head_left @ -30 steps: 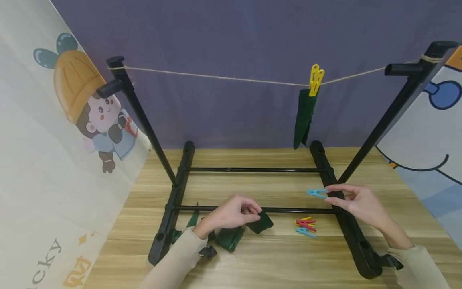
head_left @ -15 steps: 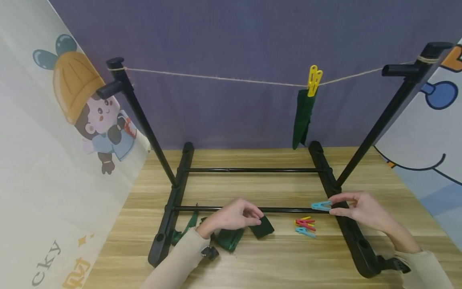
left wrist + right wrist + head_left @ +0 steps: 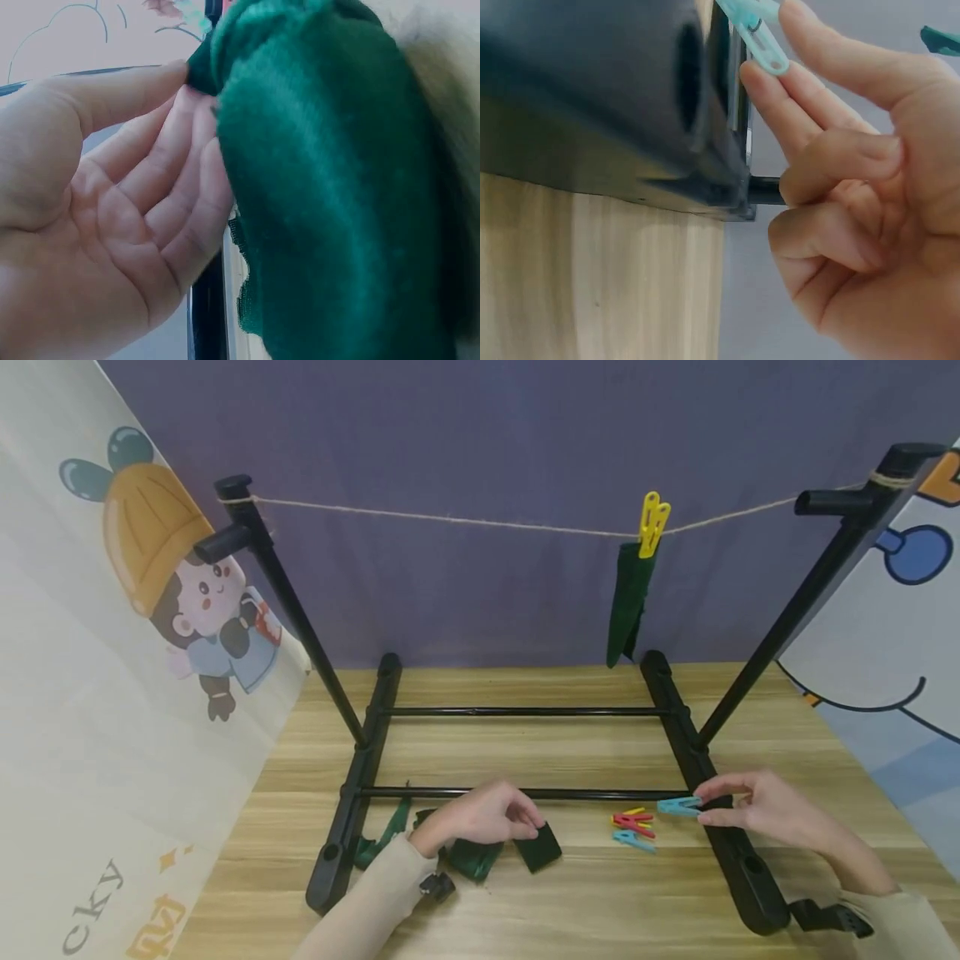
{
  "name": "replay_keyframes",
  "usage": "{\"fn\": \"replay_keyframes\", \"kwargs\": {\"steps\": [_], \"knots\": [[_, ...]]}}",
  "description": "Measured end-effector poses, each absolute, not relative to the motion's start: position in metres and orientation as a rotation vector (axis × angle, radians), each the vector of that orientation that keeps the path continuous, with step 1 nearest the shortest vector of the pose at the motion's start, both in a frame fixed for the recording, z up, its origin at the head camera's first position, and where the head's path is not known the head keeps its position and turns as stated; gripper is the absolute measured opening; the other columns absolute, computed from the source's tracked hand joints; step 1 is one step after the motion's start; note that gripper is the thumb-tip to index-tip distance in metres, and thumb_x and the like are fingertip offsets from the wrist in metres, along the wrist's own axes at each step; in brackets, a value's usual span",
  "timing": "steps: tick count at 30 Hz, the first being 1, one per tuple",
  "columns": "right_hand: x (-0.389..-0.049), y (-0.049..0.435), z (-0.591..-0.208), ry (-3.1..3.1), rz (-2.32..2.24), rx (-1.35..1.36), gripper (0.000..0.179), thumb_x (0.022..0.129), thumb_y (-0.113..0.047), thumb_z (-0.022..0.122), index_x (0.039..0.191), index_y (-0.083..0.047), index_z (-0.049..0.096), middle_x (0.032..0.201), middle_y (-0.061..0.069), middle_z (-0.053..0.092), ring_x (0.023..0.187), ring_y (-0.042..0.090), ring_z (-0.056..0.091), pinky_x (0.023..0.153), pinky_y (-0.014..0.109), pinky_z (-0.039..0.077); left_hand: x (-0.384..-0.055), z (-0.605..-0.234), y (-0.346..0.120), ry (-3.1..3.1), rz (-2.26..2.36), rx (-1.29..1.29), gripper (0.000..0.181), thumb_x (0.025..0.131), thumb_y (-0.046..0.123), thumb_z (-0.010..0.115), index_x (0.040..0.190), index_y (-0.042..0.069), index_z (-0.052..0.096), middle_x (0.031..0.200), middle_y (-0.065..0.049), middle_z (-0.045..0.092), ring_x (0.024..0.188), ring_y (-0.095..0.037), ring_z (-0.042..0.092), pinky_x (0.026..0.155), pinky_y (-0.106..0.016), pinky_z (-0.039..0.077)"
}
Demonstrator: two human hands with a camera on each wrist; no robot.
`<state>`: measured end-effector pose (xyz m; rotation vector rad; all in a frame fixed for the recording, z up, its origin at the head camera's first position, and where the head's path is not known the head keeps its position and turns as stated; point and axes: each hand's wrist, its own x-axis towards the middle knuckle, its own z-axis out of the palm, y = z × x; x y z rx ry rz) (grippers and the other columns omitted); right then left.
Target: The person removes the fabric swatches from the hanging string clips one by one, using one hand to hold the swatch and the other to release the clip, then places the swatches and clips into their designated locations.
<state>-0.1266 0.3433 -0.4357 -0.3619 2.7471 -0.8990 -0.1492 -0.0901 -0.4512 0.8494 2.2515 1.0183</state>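
Observation:
My left hand (image 3: 491,814) pinches the edge of a small dark green cloth (image 3: 538,849) above the table's front half. In the left wrist view, thumb and fingertips meet on a dark green corner (image 3: 201,71), beside a large fold of green fabric (image 3: 322,180). To the right, my right hand (image 3: 765,806) holds a light blue clothespin (image 3: 678,807) between thumb and fingers, over the rack's right foot. The right wrist view shows that clothespin (image 3: 761,41) at the fingertips, its far end cut off. More green cloth (image 3: 476,858) lies under my left wrist, partly hidden.
A black rack (image 3: 675,727) stands on the wooden table (image 3: 570,918), with a string (image 3: 450,519) between its posts. A yellow clothespin (image 3: 652,525) holds a green cloth (image 3: 630,606) on the string. Red, yellow and blue clothespins (image 3: 633,828) lie between my hands.
My right hand has come toward the table's front with the blue clothespin, which now points at the loose clothespins. My left hand has dropped slightly, lowering the small green cloth.

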Motion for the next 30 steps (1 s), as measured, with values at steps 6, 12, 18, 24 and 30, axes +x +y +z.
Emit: {"fn": "replay_keyframes", "kwargs": {"steps": [6,12,18,24,30], "knots": [[-0.124,0.343,-0.438,2.71,-0.865,-0.379,0.032,0.092,-0.034,0.085,0.117,-0.015,0.078,0.116,0.002,0.079,0.102,0.008,0.071,0.078,0.025,0.053,-0.146,-0.451,-0.09,2.301,0.9,0.827,0.012,0.099,0.012,0.076,0.11,0.011,0.081,0.1,0.006,0.079,0.088,0.004,0.067,0.082,-0.016,0.055],[-0.122,0.341,-0.441,2.695,-0.87,-0.412,0.032,0.087,-0.035,0.089,0.111,-0.017,0.079,0.111,-0.001,0.08,0.099,0.003,0.069,0.079,0.024,0.054,-0.145,-0.454,-0.089,2.34,0.839,0.819,0.01,0.099,0.009,0.075,0.107,0.013,0.08,0.098,0.008,0.077,0.089,0.003,0.066,0.083,-0.017,0.055],[-0.121,0.341,-0.448,2.681,-0.92,-0.451,0.032,0.084,-0.034,0.091,0.108,-0.016,0.079,0.108,0.0,0.08,0.095,-0.001,0.07,0.078,0.022,0.056,-0.145,-0.457,-0.09,2.354,0.826,0.827,0.009,0.098,0.008,0.077,0.104,0.015,0.079,0.093,0.011,0.073,0.084,0.003,0.064,0.08,-0.017,0.055],[-0.121,0.338,-0.45,2.719,-0.885,-0.445,0.035,0.082,-0.036,0.092,0.108,-0.016,0.08,0.107,-0.001,0.081,0.095,0.001,0.071,0.078,0.023,0.057,-0.145,-0.454,-0.092,2.373,0.812,0.819,0.01,0.098,0.009,0.077,0.106,0.016,0.078,0.094,0.012,0.073,0.085,0.003,0.064,0.08,-0.017,0.054],[-0.12,0.336,-0.451,2.739,-0.801,-0.463,0.038,0.081,-0.041,0.092,0.109,-0.018,0.081,0.106,-0.005,0.081,0.097,0.009,0.073,0.08,0.024,0.056,-0.144,-0.454,-0.093,2.372,0.833,0.836,0.011,0.099,0.01,0.076,0.107,0.016,0.079,0.094,0.012,0.073,0.086,0.004,0.064,0.08,-0.016,0.055]]}}
